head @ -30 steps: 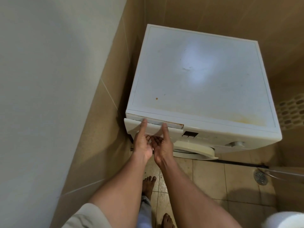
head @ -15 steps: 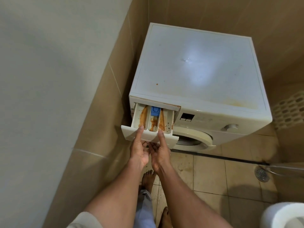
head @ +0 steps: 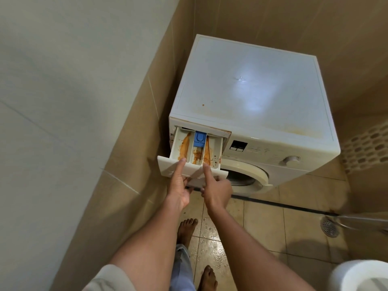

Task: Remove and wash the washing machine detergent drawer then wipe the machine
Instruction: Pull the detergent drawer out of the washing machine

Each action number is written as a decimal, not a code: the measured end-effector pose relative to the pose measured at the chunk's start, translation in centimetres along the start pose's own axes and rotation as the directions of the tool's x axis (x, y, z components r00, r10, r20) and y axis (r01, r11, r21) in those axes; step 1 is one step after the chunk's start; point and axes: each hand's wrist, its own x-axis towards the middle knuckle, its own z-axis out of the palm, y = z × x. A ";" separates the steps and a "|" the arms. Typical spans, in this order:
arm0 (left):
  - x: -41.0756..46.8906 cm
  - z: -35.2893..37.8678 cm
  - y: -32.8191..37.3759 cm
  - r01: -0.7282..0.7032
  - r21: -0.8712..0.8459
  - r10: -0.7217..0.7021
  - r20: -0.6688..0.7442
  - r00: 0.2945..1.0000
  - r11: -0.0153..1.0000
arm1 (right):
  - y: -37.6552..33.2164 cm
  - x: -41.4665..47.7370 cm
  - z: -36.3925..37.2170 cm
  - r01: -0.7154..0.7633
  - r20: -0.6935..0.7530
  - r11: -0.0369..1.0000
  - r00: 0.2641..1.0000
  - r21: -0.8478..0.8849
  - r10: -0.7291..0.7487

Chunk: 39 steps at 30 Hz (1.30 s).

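Both hands, left hand (head: 178,185) & right hand (head: 216,191), grip detergent drawer (head: 192,162) front panel, thumbs on top (rigid, light plastic; residue prob. slippery).

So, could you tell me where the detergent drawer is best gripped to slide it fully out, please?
Probably by the front panel of the detergent drawer, from the front: thumbs on its top edge, fingers underneath, as the left hand and right hand have it. It is the only part protruding.

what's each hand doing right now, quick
Left hand: closed on the front of the detergent drawer, thumb on top.
Right hand: closed on the same drawer front, thumb on top.
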 end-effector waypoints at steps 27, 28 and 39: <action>1.2 1.5 -0.2 -0.011 0.078 0.013 -0.035 0.999 0.997 | -7.0 8.5 4.3 0.560 0.519 0.260 0.828 -0.787 -0.214; 1.1 1.6 -0.1 -0.003 0.081 0.005 -0.033 0.999 0.997 | -6.8 8.4 4.2 0.557 0.516 0.256 0.830 -0.790 -0.213; 0.5 1.6 1.0 -0.015 0.155 0.024 -0.055 0.998 0.988 | -7.6 8.0 3.7 0.570 0.539 0.274 0.821 -0.774 -0.186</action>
